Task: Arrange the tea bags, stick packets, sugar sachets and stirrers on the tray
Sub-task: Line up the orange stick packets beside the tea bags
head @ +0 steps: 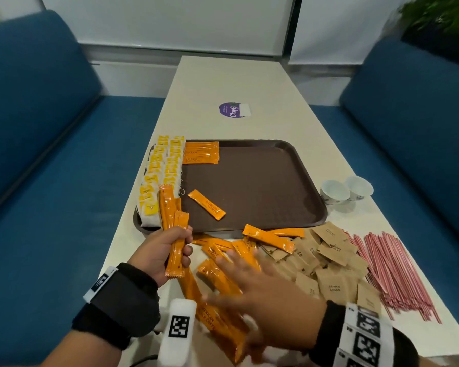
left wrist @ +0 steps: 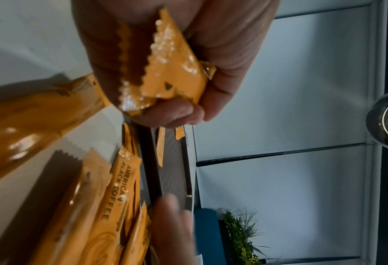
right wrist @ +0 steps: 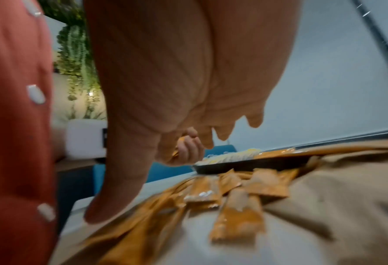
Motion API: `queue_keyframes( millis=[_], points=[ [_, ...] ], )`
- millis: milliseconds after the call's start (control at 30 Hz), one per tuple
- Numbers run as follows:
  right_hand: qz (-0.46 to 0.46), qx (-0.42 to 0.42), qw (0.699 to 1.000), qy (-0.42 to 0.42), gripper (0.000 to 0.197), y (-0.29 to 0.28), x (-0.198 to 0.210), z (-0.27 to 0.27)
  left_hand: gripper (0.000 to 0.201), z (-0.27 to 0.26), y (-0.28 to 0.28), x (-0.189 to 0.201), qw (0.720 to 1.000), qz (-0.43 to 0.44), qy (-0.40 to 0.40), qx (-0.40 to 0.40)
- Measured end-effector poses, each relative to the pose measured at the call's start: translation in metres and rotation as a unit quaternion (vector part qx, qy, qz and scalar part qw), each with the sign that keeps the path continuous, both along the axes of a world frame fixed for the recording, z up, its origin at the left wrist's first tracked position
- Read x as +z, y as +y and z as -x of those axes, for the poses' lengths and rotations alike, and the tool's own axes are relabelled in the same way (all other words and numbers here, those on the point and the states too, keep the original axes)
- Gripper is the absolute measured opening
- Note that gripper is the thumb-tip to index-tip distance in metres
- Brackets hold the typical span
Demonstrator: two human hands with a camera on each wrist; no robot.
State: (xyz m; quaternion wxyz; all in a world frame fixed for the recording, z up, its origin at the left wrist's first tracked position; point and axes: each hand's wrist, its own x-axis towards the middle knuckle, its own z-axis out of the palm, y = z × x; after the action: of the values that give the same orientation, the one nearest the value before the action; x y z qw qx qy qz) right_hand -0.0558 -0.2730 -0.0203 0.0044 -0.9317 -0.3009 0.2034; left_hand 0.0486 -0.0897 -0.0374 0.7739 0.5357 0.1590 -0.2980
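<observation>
A brown tray (head: 289,178) lies on the white table. Yellow tea bags (head: 162,173) line its left side, and orange stick packets (head: 202,152) lie at its far left corner. One stick packet (head: 206,204) lies slanted on the tray floor. My left hand (head: 164,247) grips a bunch of orange stick packets (head: 174,223) upright near the tray's front left corner; their crimped ends (left wrist: 165,71) show in the left wrist view. My right hand (head: 257,284), blurred, hovers flat with spread fingers over the loose stick packets (head: 220,276) in front of the tray.
Brown sugar sachets (head: 326,263) are heaped right of the loose packets. Red-and-white stirrers (head: 392,271) lie in a bundle near the table's right edge. Two white paper cups (head: 345,191) stand right of the tray. A purple sticker (head: 233,110) lies farther back. Blue benches flank the table.
</observation>
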Motion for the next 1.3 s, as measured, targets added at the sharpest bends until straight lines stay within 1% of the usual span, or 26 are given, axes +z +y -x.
queue_keyframes(
  millis=[67, 100, 167, 267, 367, 433, 500, 600, 667, 733, 833, 867, 967, 1000, 1067, 1100, 1167, 1200, 1233, 1267, 1300],
  points=[
    [0.021, 0.088, 0.996, 0.018, 0.076, 0.010, -0.008, 0.000, 0.007, -0.002, 0.000, 0.000, 1.000, 0.002, 0.000, -0.001],
    [0.022, 0.108, 0.994, 0.024, 0.068, 0.013, -0.012, 0.000, 0.007, -0.002, 0.001, -0.001, 1.000, 0.005, 0.001, 0.001],
    [0.019, 0.108, 0.993, 0.031, 0.060, 0.018, -0.016, -0.003, 0.005, -0.003, 0.003, -0.002, 1.000, 0.010, 0.003, 0.003],
    [0.033, 0.040, 0.998, 0.019, 0.062, 0.019, -0.017, -0.010, 0.005, -0.004, 0.006, -0.003, 1.000, 0.016, 0.006, 0.006],
    [0.042, -0.019, 0.999, 0.029, 0.068, 0.019, -0.011, -0.016, 0.003, -0.005, 0.007, -0.005, 1.000, 0.021, 0.012, 0.010],
    [0.023, -0.052, 0.997, 0.049, 0.069, 0.020, 0.009, -0.019, 0.002, -0.006, 0.007, -0.006, 1.000, 0.021, 0.016, 0.013],
    [-0.013, -0.092, 0.994, 0.056, 0.068, 0.020, 0.040, -0.024, 0.005, -0.007, 0.008, -0.007, 0.999, 0.023, 0.021, 0.016],
    [-0.049, -0.149, 0.987, 0.021, 0.064, 0.016, 0.076, -0.053, 0.006, -0.011, 0.009, -0.005, 0.999, 0.033, 0.027, 0.022],
    [-0.069, -0.191, 0.979, -0.005, 0.056, 0.014, 0.084, -0.088, 0.007, -0.014, 0.007, -0.004, 0.999, 0.033, 0.025, 0.026],
    [-0.069, -0.210, 0.975, -0.007, 0.045, 0.018, 0.081, -0.125, 0.008, -0.017, 0.003, -0.002, 0.999, 0.033, 0.020, 0.028],
    [-0.008, -0.213, 0.977, 0.007, 0.027, 0.033, 0.064, -0.174, 0.007, -0.019, -0.003, -0.001, 0.999, 0.030, 0.017, 0.037],
    [0.014, -0.221, 0.975, 0.019, 0.026, 0.038, 0.050, -0.189, 0.006, -0.020, -0.005, -0.002, 0.998, 0.032, 0.018, 0.044],
    [0.076, -0.248, 0.965, 0.049, 0.041, 0.046, 0.016, -0.215, 0.007, -0.022, -0.008, -0.003, 0.998, 0.031, 0.017, 0.057],
    [0.075, -0.257, 0.962, 0.046, 0.048, 0.046, 0.008, -0.220, 0.007, -0.022, -0.009, -0.003, 0.998, 0.024, 0.014, 0.057],
    [0.042, -0.268, 0.961, 0.053, 0.055, 0.047, 0.002, -0.227, 0.006, -0.022, -0.010, -0.002, 0.998, 0.008, 0.003, 0.056],
    [0.026, -0.271, 0.960, 0.059, 0.055, 0.047, 0.004, -0.227, 0.007, -0.023, -0.010, -0.002, 0.998, 0.001, -0.003, 0.060],
    [0.013, -0.273, 0.959, 0.077, 0.047, 0.041, 0.010, -0.226, 0.011, -0.024, -0.011, -0.002, 0.996, -0.013, -0.017, 0.084],
    [-0.010, -0.282, 0.956, 0.078, 0.041, 0.037, 0.012, -0.227, 0.012, -0.026, -0.012, -0.002, 0.994, -0.019, -0.025, 0.101],
    [-0.065, -0.303, 0.947, 0.085, 0.032, 0.032, 0.018, -0.224, 0.012, -0.028, -0.012, -0.002, 0.992, -0.023, -0.031, 0.118],
    [-0.133, -0.328, 0.930, 0.097, 0.022, 0.026, 0.024, -0.222, 0.012, -0.030, -0.012, -0.001, 0.990, -0.026, -0.037, 0.134],
    [-0.217, -0.354, 0.903, 0.113, 0.015, 0.021, 0.031, -0.218, 0.011, -0.032, -0.012, -0.001, 0.987, -0.028, -0.043, 0.149]
  ],
)
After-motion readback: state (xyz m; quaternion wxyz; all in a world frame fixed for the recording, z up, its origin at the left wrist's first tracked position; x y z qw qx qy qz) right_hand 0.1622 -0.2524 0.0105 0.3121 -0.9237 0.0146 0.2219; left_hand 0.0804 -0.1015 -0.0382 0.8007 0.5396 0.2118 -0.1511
